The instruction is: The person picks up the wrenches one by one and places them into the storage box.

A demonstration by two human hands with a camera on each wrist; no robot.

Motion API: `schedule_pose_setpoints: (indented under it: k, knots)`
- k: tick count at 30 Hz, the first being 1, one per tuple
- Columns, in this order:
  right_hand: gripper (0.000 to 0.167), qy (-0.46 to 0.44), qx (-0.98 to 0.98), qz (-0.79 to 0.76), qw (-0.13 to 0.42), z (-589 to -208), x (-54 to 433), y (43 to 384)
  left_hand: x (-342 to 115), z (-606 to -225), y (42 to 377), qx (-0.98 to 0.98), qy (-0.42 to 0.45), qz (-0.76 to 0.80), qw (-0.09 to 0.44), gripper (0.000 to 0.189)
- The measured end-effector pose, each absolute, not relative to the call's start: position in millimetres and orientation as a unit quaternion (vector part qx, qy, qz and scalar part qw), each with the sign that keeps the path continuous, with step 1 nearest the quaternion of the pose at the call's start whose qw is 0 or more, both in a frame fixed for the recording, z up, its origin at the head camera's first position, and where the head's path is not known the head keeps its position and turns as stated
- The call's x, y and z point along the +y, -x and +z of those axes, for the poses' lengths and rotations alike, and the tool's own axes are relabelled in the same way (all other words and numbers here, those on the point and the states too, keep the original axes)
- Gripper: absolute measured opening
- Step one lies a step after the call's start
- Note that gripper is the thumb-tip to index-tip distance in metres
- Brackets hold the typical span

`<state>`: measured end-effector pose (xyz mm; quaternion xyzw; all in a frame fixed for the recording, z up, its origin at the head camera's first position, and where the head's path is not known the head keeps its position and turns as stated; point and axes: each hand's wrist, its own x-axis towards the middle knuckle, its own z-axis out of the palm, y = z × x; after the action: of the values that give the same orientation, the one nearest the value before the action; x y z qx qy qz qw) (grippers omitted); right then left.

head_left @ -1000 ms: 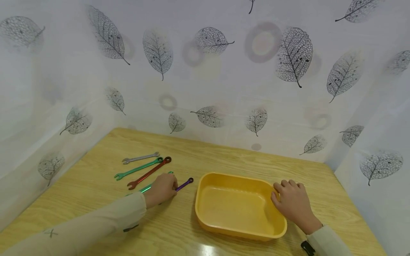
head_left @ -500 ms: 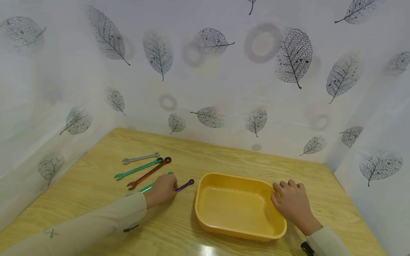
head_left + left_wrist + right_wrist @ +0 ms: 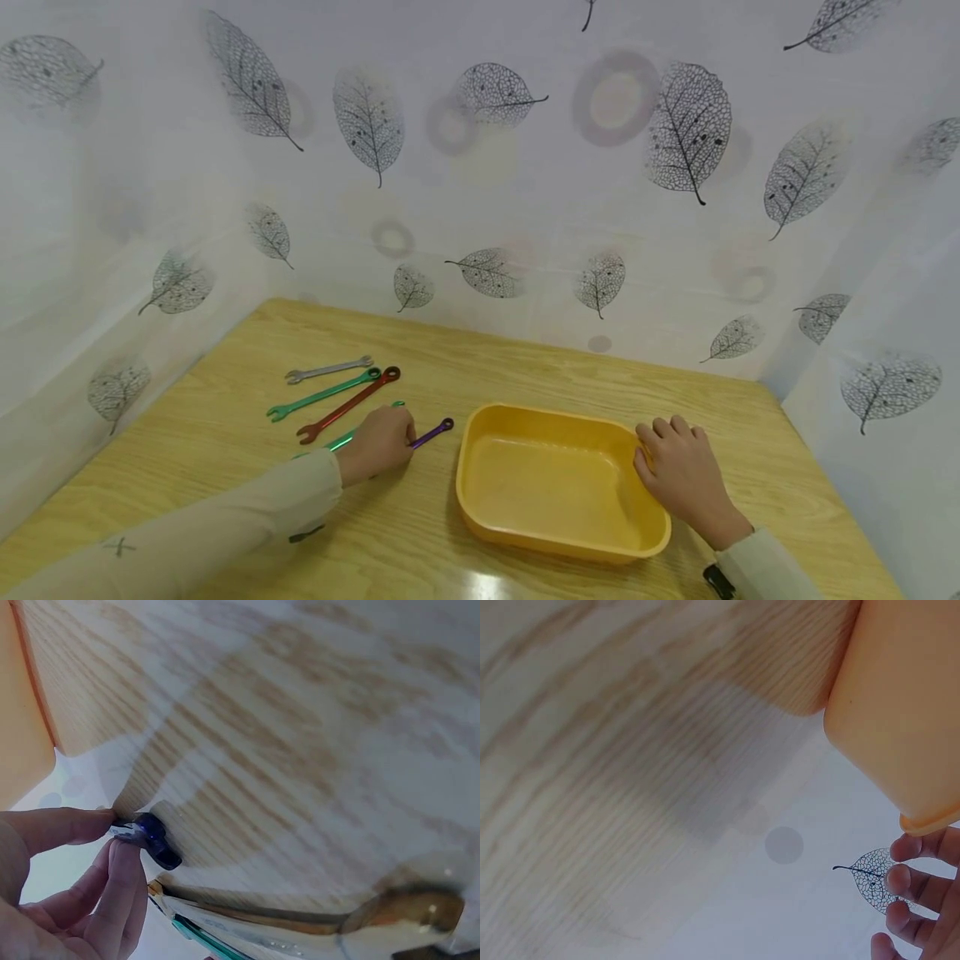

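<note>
- Table (image 3: pixel 457 360): yellowish wood-grain top; a bright glare patch (image 3: pixel 485 585) shows at the bottom of the head view.
- Backdrop (image 3: pixel 540 196): whitish, rises behind the table and along both sides.
- Leaf prints (image 3: pixel 693 129): dark, net-veined, scattered across the backdrop.
- Ring prints (image 3: pixel 585 98): faint, set among the leaves.

Purple wrench (image 3: pixel 432 433), ring end near upright, round-cornered yellow tray (image 3: pixel 555 483)
</note>
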<state>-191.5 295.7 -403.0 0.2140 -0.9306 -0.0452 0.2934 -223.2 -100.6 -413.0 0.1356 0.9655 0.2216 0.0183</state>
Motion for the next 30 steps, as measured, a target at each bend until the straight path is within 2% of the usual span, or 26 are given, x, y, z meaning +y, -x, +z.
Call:
schedule_pose_setpoints:
  k: [17, 30]
  knots:
    - [0.012, -0.222, -0.923, -0.051, 0.311, -403.2, 296.2, 192.6, -102.4, -416.7, 225.8, 0.964, -0.138, 0.226, 0.022, 0.011]
    - [0.013, -0.210, -0.929, -0.059, 0.298, -402.9, 296.2, 190.8, -103.4, -415.8, 224.0, 0.961, -0.135, 0.240, 0.031, 0.013]
